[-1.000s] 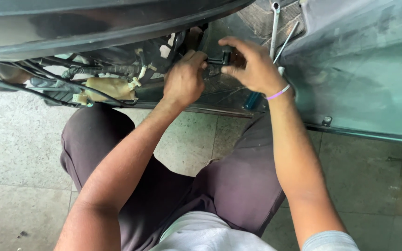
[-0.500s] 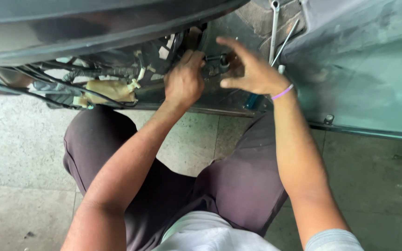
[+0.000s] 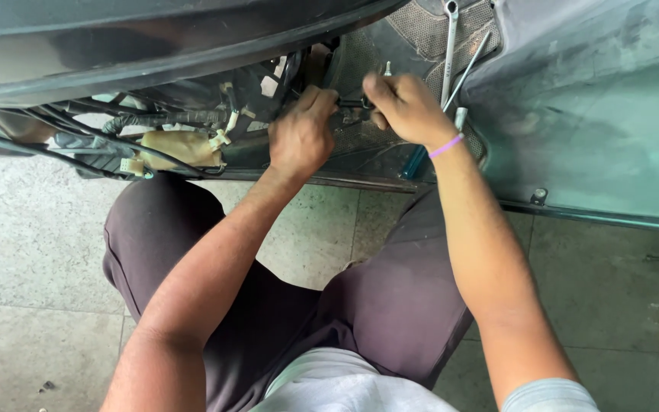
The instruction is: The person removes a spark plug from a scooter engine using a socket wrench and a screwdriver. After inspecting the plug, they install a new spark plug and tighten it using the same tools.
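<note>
Down low at a car's open underside, both hands meet on one small dark metal tool (image 3: pixel 354 103).

Leftmost, a bundle of black cables (image 3: pixel 78 126) runs past a cream plastic connector block (image 3: pixel 181 146), crowding the opening beneath the dark curved body panel (image 3: pixel 154 46). Next, the left hand (image 3: pixel 303 137) is curled closed, its fingers pinching the tool's near end. Just beside it, the right hand (image 3: pixel 406 107), with a purple band (image 3: pixel 445 146) at the wrist, is wrapped tight around the other end, hiding most of the tool. Behind it, two silver spanners (image 3: pixel 451 46) lie on a grey mesh floor mat (image 3: pixel 421 34). Rightmost stands the dusty teal door panel (image 3: pixel 596 114), above the pale speckled stone floor (image 3: pixel 32 244).
</note>
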